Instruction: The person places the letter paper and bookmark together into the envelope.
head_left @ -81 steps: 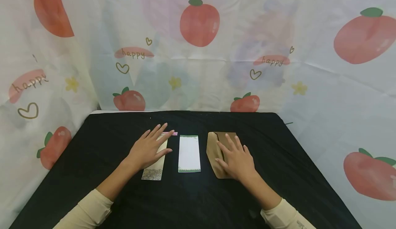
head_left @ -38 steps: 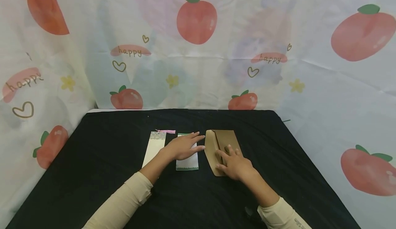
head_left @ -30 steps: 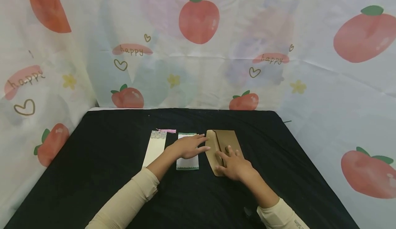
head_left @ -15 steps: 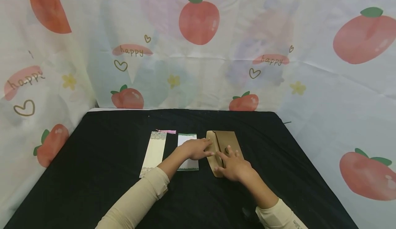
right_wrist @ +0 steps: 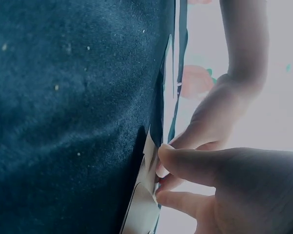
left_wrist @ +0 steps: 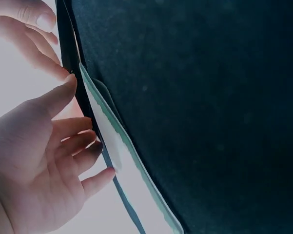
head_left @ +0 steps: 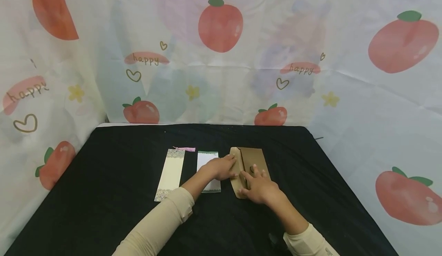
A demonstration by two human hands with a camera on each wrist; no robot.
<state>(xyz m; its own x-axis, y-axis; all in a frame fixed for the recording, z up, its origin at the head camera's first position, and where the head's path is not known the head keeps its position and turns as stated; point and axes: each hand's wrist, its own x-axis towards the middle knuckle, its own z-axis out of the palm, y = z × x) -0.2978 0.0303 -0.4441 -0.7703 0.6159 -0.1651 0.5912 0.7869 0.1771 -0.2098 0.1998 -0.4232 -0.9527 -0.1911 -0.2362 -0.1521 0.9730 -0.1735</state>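
A brown paper envelope (head_left: 253,156) lies on the black cloth with its flap side (head_left: 236,187) turned left. My left hand (head_left: 221,167) reaches over the white card and touches the envelope's left edge near the top, fingers loosely bent in the left wrist view. On the envelope's lower part rests my right hand (head_left: 262,189), fingers spread, thumb close to the left edge. The white card with green borders (head_left: 207,156) is partly hidden under my left wrist. Farther left lies a cream bookmark (head_left: 170,171) with patterned ends and a pink tassel (head_left: 186,149).
Black cloth (head_left: 103,194) covers the table up to its back edge. A curtain (head_left: 221,91) printed with fruit and hearts hangs behind and on both sides. A small dark shape (head_left: 274,240), too dim to make out, sits near my right sleeve.
My left hand has moved right, from above the bookmark across the white card to the envelope's left edge. My right hand has stayed on the envelope, its fingers slightly lower.
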